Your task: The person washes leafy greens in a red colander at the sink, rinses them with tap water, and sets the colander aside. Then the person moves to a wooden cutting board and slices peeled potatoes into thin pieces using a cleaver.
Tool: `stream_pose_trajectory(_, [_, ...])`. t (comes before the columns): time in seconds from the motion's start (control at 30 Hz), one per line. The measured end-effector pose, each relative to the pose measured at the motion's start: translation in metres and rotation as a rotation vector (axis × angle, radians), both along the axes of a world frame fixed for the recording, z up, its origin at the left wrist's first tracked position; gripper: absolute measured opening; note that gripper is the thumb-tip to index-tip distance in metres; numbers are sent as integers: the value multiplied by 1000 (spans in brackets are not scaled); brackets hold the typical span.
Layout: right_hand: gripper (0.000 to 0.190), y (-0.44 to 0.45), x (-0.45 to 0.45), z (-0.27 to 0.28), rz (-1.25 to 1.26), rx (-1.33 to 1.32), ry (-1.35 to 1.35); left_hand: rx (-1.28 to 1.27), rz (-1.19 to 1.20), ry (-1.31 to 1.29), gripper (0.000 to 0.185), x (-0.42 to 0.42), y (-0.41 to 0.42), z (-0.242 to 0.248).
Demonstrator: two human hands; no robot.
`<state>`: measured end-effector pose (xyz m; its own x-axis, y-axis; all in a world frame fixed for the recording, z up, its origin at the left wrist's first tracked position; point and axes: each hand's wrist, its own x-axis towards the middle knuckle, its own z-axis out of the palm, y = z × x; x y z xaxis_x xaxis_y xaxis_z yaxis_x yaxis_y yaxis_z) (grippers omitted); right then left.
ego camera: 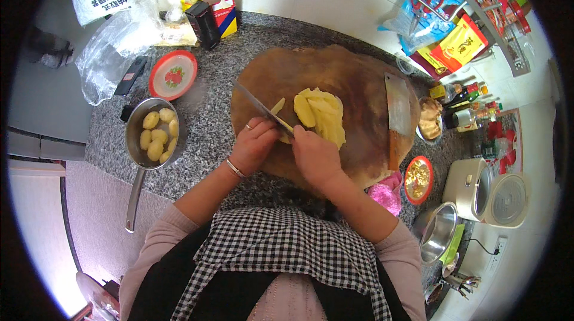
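Observation:
My right hand (316, 155) grips the handle of a kitchen knife (253, 99), whose blade slants to the upper left over a round wooden chopping board (358, 67). Close against the blade, my left hand (254, 146) has its fingers bent over a piece of peeled potato (284, 139), which is mostly hidden. A single potato slice (278, 106) lies just beyond the blade. Right of it is an overlapping pile of yellow potato slices (325, 114). On the board's right side rests a cleaver (397, 103) with a wooden handle.
Left of the board stand a steel saucepan (131, 141) of peeled potatoes and a red-rimmed plate (157, 74). To the right are a pink cloth (386, 195), a red-rimmed dish of chopped food (419, 179), a steel bowl (439, 235), a rice cooker (464, 184) and several bottles (466, 117).

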<state>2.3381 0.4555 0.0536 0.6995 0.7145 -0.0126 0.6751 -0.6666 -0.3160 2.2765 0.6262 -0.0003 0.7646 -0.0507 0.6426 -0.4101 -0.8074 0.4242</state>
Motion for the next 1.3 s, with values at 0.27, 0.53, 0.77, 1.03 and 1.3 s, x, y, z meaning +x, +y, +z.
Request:
stream_pose_trajectory(0.27, [22, -22, 15, 16, -135, 20, 269, 19, -26, 65, 29, 5, 0, 1])
stream_pose_trajectory(0.53, [24, -34, 24, 13, -199, 18, 81, 103, -63, 213, 35, 14, -4, 0])
stream_pose_trajectory(0.77, [21, -39, 6, 18, 21, 18, -275, 74, -15, 261, 31, 1, -4, -7])
stream_pose_trajectory(1.03, [20, -50, 2, 12, 109, -14, -287, 129, -60, 180, 33, -2, -1, 0])
stream_pose_trajectory(1.3, [18, -54, 1, 16, 53, 25, -197, 68, -49, 100, 30, -5, -9, -8])
